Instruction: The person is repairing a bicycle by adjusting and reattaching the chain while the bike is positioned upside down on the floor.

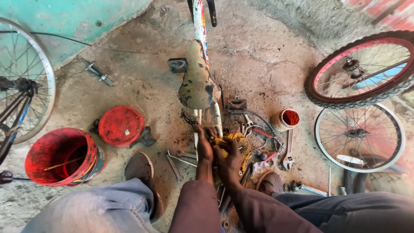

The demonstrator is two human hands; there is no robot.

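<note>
A red plastic bucket [60, 157] is standing on the concrete floor [142, 64] at the far left, its round red lid [121, 126] lying just beside it. Steel spanners [177, 160] are lying near a brown shoe [141, 169]. The left hand [204, 144] is gripping the white bicycle frame [219, 123] below the worn saddle [197, 80], while the right hand [227, 156] is closing on a yellow rag [239, 144] against it. An orange-lined tin [286, 119] is standing further right.

Stained concrete floor [267, 56]: red bucket [64, 157], red lid [120, 126], spanners [177, 162], wheels [360, 138].
</note>
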